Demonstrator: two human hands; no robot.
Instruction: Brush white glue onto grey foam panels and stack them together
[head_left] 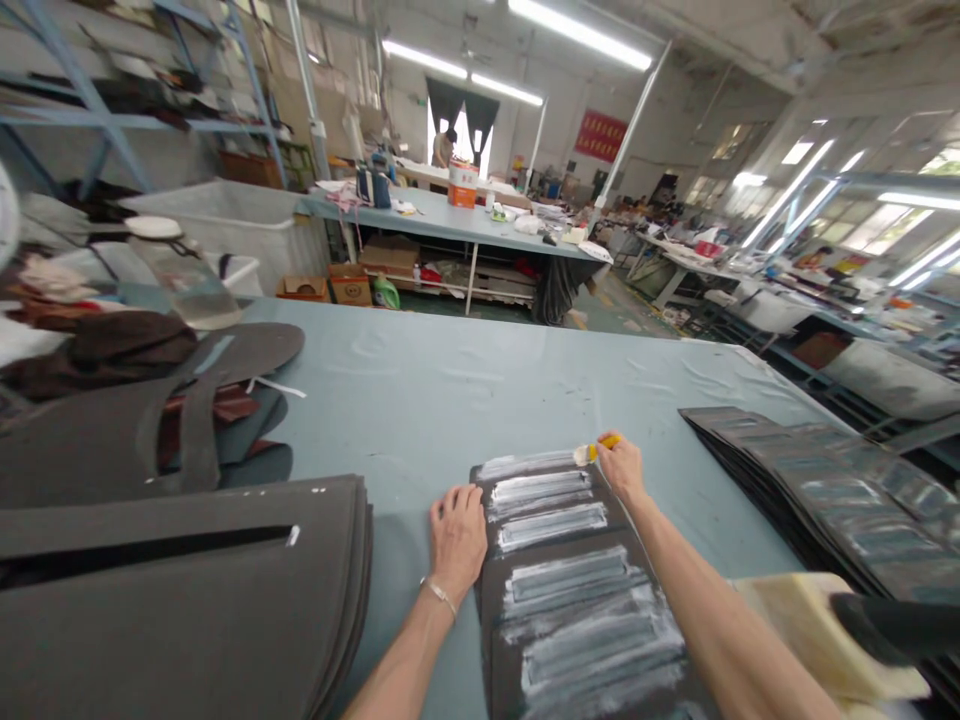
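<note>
A dark grey sheet (559, 545) lies on the light blue table before me, streaked with several bands of wet-looking white paste around slot-like shapes. My right hand (621, 463) grips a brush (592, 452) by its yellow handle, and its white-coated bristles touch the sheet's far edge. At the left edge of that sheet rests my left hand (459, 525), palm down, fingers lying on the table and against the edge. To the left is a stack of dark grey panels (187, 600) with a long slot in the top one.
Coated dark sheets (847, 490) are piled at the right. A cream-coloured block-like container (825, 630) stands near my right forearm. Far left, a clear jar (184, 270) stands behind cut grey pieces (255, 350). Beyond the table (465, 370), a person (444, 148) stands at another bench.
</note>
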